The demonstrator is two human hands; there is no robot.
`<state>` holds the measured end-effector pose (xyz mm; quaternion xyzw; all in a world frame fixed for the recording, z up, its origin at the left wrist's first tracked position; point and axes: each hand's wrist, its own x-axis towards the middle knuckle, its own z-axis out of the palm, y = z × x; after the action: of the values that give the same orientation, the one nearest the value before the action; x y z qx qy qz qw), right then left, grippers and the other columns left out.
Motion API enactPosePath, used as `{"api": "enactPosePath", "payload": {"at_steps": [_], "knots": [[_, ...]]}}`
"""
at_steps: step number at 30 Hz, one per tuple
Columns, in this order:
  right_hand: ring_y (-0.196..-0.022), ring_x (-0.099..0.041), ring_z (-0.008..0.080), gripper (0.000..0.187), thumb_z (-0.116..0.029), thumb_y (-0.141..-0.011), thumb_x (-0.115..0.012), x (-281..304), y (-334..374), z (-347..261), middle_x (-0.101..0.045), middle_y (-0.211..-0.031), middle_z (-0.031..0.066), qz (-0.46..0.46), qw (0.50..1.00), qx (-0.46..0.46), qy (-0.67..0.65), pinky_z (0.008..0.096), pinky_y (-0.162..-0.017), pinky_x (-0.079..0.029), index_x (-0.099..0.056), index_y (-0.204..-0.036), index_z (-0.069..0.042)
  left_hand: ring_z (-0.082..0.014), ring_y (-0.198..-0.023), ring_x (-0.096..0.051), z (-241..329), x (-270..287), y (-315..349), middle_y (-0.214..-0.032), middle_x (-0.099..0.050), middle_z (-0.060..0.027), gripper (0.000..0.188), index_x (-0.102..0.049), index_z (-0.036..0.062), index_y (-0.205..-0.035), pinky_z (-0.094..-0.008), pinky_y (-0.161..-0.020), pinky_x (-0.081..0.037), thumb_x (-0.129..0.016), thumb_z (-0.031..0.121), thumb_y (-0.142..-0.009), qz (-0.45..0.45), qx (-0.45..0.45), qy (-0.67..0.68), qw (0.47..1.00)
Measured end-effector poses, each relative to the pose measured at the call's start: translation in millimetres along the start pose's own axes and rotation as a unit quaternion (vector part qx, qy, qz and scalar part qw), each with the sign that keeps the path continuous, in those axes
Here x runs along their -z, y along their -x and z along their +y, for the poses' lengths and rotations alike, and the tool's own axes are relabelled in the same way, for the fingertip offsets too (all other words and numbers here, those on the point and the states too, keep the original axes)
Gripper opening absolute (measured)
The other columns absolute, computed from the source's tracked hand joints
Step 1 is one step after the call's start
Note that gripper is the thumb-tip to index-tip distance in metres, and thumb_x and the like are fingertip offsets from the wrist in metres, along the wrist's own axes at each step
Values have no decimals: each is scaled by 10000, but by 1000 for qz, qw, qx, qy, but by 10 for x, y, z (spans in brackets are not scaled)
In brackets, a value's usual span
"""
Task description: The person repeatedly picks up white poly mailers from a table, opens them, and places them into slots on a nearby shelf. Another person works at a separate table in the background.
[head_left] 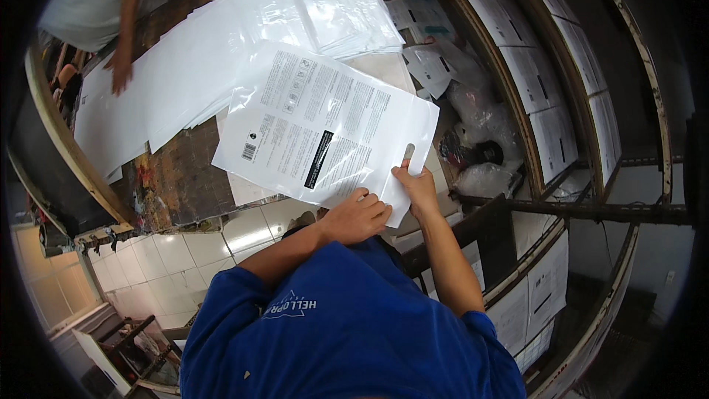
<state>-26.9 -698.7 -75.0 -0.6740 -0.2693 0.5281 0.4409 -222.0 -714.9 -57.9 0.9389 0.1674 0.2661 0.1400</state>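
In front of me is a white plastic bag (347, 114) with black print and an oval handle hole near its right end. My right hand (418, 191) pinches its near edge just below the hole. Along the same edge, my left hand (357, 216) has its fingers curled over the plastic. The bag's far part rests over the worktable. Just beyond it, a fanned stack of white plastic sheets or bags (221, 52) spreads across the table, glossy and overlapping.
A co-worker's hand (122, 70) hovers at the stack's left end. Wooden racks (509, 59) with printed white sheets stand on the right. Crumpled clear plastic (484, 177) lies between table and racks. The worn tabletop (173, 185) shows at the left, above a tiled floor (177, 258).
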Motion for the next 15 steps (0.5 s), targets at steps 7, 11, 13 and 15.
{"api": "enactPosePath", "payload": {"at_steps": [7, 11, 13, 15], "knots": [[-732, -581, 110, 192, -79, -807, -670, 419, -2, -220, -626, -864, 31, 18, 1000, 2, -4, 269, -671, -487, -611, -983, -26, -218, -755, -527, -90, 273, 444, -823, -559, -50, 415, -653, 50, -1049, -374, -738, -398, -770, 221, -689, 85, 88, -55, 991], [-729, -583, 106, 190, -87, -814, -671, 707, -60, -273, -637, -875, 29, 24, 999, 33, 20, 272, -662, -489, -624, -987, -23, -244, -779, -528, -199, 653, 861, -843, -567, -64, 344, -666, 46, -1056, -389, -739, -390, -739, 102, -724, 102, 230, -106, 962], [-730, -586, 106, 198, -94, -819, -672, 844, -101, -271, -642, -874, 27, 32, 998, 39, 29, 272, -660, -491, -627, -999, -27, -248, -812, -528, -269, 733, 1068, -862, -564, -71, 300, -667, 35, -1061, -398, -759, -388, -708, 84, -768, 134, 293, -136, 937], [-732, -589, 105, 200, -101, -821, -674, 951, -115, -316, -647, -874, 26, 38, 998, 43, 38, 272, -660, -492, -630, -1005, -33, -258, -837, -522, -321, 761, 1231, -889, -569, -87, 301, -659, 27, -1086, -395, -775, -384, -687, 65, -789, 163, 349, -167, 908]]}}
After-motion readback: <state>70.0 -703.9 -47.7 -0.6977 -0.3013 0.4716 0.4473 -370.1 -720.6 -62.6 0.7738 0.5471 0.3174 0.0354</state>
